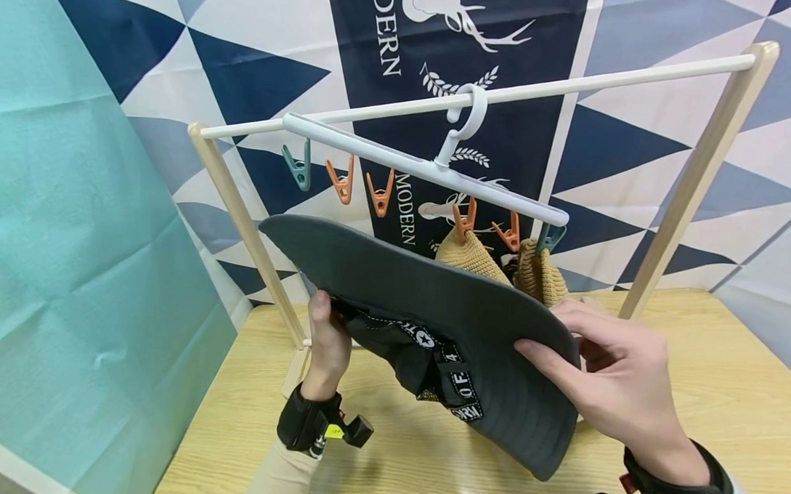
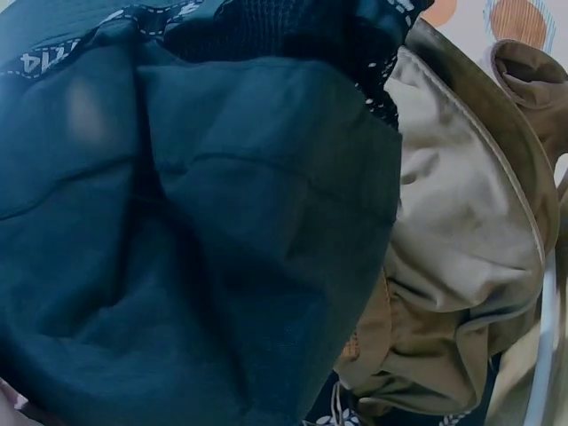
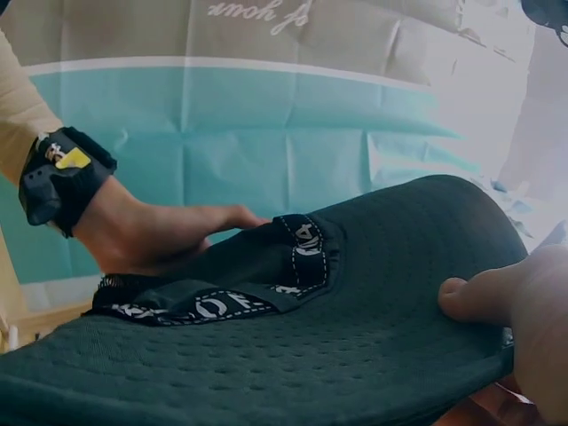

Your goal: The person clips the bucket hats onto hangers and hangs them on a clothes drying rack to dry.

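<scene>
A dark wide-brimmed hat [image 1: 401, 276] is held up in both hands, tilted, its inside with a lettered sweatband turned toward the head camera. My left hand [image 1: 330, 339] grips its left side near the crown; the thumb shows and the other fingers are hidden behind the hat. On the right, my right hand [image 1: 616, 371] pinches the brim, thumb on the near face. The dark crown [image 2: 266, 222] fills much of the left wrist view. Above the hat, a pale hanger [image 1: 431, 172] carries several clips, with an orange clip [image 1: 380, 194] just over the brim.
The hanger hooks over the white bar [image 1: 604, 83] of a wooden-legged rack. Behind the dark hat, woven tan items [image 1: 473, 258] hang from clips at right. A tan fabric hat [image 2: 461, 195] shows in the left wrist view. Below lies a wooden tabletop [image 1: 705, 367].
</scene>
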`<state>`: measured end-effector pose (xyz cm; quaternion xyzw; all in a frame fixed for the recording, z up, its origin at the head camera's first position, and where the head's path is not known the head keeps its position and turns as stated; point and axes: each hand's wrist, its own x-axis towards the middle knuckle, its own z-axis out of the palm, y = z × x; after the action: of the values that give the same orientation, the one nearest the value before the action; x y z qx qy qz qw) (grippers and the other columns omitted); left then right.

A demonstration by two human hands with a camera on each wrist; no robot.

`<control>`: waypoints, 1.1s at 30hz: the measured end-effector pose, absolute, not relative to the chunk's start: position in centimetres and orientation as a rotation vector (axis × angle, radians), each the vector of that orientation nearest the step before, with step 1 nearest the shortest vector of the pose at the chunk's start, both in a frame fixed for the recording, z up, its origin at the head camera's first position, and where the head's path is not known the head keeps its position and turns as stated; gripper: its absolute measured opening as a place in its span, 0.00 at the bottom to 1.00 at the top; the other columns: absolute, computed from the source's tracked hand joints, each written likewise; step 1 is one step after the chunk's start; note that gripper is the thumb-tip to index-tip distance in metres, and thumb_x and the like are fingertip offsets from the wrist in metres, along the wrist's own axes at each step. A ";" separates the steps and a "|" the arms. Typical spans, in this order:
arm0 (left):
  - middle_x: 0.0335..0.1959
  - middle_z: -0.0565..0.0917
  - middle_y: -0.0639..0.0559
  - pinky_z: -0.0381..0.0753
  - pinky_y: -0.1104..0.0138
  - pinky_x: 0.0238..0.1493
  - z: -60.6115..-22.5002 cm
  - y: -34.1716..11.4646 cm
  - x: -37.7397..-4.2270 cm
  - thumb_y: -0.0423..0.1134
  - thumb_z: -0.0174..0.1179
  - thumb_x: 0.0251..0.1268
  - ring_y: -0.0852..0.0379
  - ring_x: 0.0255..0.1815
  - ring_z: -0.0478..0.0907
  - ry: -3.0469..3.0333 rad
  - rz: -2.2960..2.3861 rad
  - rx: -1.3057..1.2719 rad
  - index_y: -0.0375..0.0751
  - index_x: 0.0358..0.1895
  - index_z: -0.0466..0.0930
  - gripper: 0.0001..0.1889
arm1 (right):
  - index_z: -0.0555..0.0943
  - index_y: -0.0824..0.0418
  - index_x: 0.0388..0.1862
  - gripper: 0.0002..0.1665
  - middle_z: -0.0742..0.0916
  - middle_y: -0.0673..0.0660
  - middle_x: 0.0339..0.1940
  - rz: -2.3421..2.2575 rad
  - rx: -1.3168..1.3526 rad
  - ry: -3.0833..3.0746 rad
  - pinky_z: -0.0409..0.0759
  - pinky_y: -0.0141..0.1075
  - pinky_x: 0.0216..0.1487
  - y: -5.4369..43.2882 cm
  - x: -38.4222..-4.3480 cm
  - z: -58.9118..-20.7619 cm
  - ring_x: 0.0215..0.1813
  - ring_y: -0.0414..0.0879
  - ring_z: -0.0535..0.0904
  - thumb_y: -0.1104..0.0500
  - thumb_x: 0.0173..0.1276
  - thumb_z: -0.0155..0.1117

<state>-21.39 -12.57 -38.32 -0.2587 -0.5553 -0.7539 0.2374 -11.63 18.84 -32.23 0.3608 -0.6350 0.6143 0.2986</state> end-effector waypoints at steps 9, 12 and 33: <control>0.46 0.88 0.50 0.83 0.65 0.55 -42.8 -15.1 -25.4 0.69 0.54 0.85 0.55 0.47 0.86 -1.485 -1.909 -0.680 0.37 0.55 0.86 0.34 | 0.92 0.61 0.41 0.26 0.95 0.42 0.41 1.416 0.818 -2.014 0.78 0.28 0.26 19.3 -10.8 -31.6 0.37 0.34 0.87 0.85 0.49 0.82; 0.41 0.84 0.60 0.79 0.70 0.51 -39.2 -13.6 -22.2 0.71 0.52 0.86 0.63 0.43 0.82 -1.542 -1.835 -0.607 0.44 0.50 0.84 0.31 | 0.91 0.55 0.42 0.27 0.94 0.39 0.41 1.371 0.844 -2.083 0.79 0.27 0.25 19.4 -10.9 -31.6 0.35 0.34 0.86 0.82 0.50 0.84; 0.50 0.80 0.65 0.73 0.73 0.63 -36.6 -13.1 -19.5 0.71 0.50 0.85 0.68 0.52 0.78 -1.578 -1.688 -0.568 0.23 0.78 0.70 0.49 | 0.92 0.53 0.51 0.33 0.94 0.39 0.44 1.294 0.883 -2.208 0.89 0.25 0.39 21.0 -11.9 -32.6 0.41 0.31 0.89 0.75 0.47 0.90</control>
<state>-19.50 -13.08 -36.57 -0.2215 -0.6157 -0.6584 0.3719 -11.86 20.96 -32.58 0.3185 -0.7964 0.4667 0.2156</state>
